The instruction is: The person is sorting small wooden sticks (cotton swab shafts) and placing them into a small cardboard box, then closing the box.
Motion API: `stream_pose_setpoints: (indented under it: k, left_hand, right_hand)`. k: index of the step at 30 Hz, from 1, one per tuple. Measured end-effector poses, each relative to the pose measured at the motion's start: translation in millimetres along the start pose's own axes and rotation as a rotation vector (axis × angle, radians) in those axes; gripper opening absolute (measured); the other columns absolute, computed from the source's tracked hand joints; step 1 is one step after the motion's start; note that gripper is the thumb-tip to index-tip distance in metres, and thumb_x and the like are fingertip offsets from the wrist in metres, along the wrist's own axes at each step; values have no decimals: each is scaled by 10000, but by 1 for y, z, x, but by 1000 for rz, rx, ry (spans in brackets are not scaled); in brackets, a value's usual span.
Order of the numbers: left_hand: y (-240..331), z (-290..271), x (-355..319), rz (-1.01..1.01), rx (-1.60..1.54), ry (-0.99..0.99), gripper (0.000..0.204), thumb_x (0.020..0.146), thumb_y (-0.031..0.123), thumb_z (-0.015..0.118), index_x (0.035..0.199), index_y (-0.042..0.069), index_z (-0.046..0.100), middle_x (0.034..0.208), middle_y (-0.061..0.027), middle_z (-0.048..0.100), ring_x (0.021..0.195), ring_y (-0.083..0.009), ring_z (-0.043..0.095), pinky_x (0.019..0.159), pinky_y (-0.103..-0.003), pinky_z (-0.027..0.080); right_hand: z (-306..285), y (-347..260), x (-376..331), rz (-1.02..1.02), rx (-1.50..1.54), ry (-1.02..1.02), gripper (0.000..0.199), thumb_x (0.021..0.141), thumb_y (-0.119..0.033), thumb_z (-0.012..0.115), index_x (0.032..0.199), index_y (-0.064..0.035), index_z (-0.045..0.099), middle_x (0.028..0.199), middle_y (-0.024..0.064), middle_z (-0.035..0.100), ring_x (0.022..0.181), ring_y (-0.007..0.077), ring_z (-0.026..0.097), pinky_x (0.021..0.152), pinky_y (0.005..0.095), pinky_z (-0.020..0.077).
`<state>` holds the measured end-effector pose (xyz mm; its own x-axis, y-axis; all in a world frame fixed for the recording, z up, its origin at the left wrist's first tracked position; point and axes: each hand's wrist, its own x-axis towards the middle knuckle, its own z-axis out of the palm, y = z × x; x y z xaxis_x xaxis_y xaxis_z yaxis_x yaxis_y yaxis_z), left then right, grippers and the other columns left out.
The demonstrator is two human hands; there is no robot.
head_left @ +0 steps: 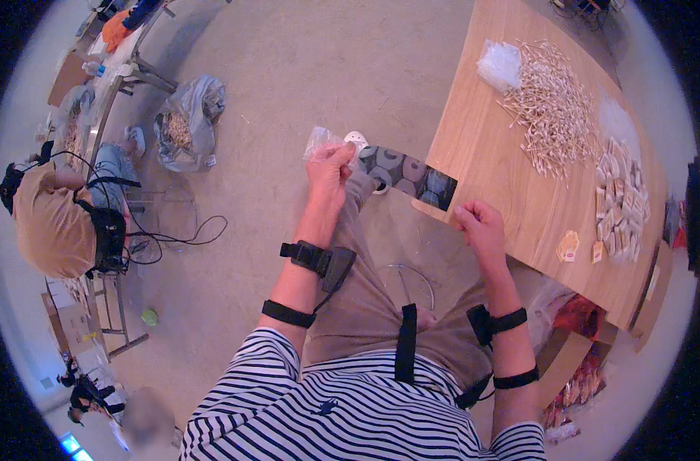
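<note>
My left hand (330, 167) is closed in a pinch on a crinkled clear plastic bag (321, 140), part of which sticks out beyond the fingers. From that same hand a dark printed strip with rounded grey shapes (409, 177) stretches to the right, over the gap between my knees and the table. Whether the strip lies inside the plastic or beside it, I cannot tell. Close to the strip's right end, my right hand (480, 224) has its thumb and fingers pressed together. Anything between those fingertips is too small to make out.
On the wooden table (473, 115) at right lie a heap of cotton swabs (550, 104), clear bags (500, 65) and many small paper packets (621, 203). Cartons (563, 357) stand below. At left are a grey sack (190, 123), cables and a seated person (58, 219).
</note>
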<state>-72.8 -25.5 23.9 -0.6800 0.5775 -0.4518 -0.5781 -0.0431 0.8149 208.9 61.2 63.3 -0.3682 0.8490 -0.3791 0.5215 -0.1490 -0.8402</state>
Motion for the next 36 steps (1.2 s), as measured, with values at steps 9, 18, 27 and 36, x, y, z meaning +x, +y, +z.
stream_pose_setpoints:
  k: [9, 18, 27, 36]
  left_hand:
    - [0, 9, -8, 37, 107, 5, 227, 722, 5, 779, 908, 68, 664, 783, 0, 643, 621, -99, 562, 540, -251, 433]
    - [-21, 33, -26, -34, 61, 11, 323, 698, -60, 766, 982, 29, 641, 846, -28, 658, 701, -143, 636, 583, -273, 500]
    - [-56, 68, -49, -49, 74, 128, 338, 720, -22, 775, 1015, 68, 636, 875, -42, 681, 670, -185, 643, 508, -314, 491]
    - [-68, 65, -48, -87, 5, 79, 323, 757, 3, 755, 1045, 60, 621, 926, -43, 671, 735, -167, 644, 574, -307, 500]
  right_hand:
    - [2, 3, -2, -57, -44, 32, 192, 849, -193, 676, 759, -25, 651, 650, 38, 623, 602, 124, 580, 573, 301, 454]
    - [3, 7, -2, -70, -94, 32, 223, 854, -230, 638, 777, -21, 657, 659, 71, 626, 623, 174, 590, 607, 345, 473]
    - [7, 13, -5, -167, -56, 85, 239, 857, -251, 657, 870, -13, 661, 765, 126, 663, 716, 239, 634, 664, 373, 492]
    - [12, 19, -4, -204, 18, 103, 225, 835, -236, 670, 853, -13, 655, 768, 143, 659, 735, 278, 644, 686, 394, 502]
